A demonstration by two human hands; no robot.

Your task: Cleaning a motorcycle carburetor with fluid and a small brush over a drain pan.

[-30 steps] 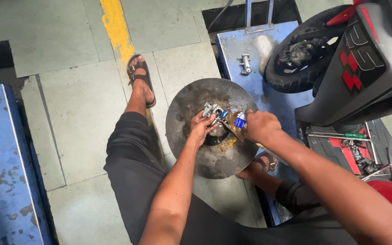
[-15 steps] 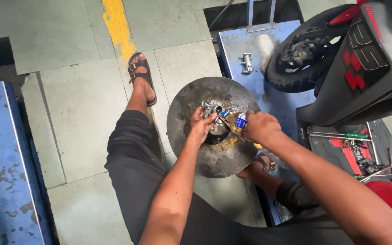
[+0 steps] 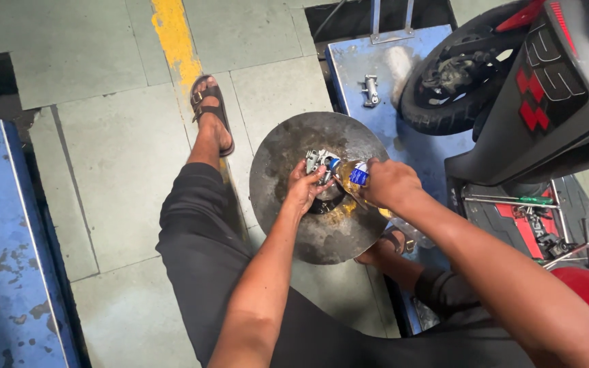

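Head view, looking down past my knees. Far left: chipped blue metal platform [image 3: 8, 259], well apart from the work. My sandalled foot [image 3: 211, 116] rests on the grey floor tiles beside the yellow painted line [image 3: 175, 41].

Centre: round, dark, grimy metal pan [image 3: 288, 157] on the floor. My left hand [image 3: 306, 189] is over its middle, fingers curled around a small silvery metal part [image 3: 318, 161]; a black rubbery ring [image 3: 327, 203] lies under it in the pan.

My right hand [image 3: 391, 185] is wrapped tight round a small clear plastic bottle of amber liquid with a blue label [image 3: 350, 175], tipped so its neck points at the part.

Right: black scooter rear wheel [image 3: 444, 82] on a blue ramp, green-handled screwdriver [image 3: 512, 200] among loose tools.

Risks, as I judge them: wet fingers could let the part slip into the pan; tipping further could overshoot the pan's edge onto floor and sandal; liquid already pooled makes the ring slick.
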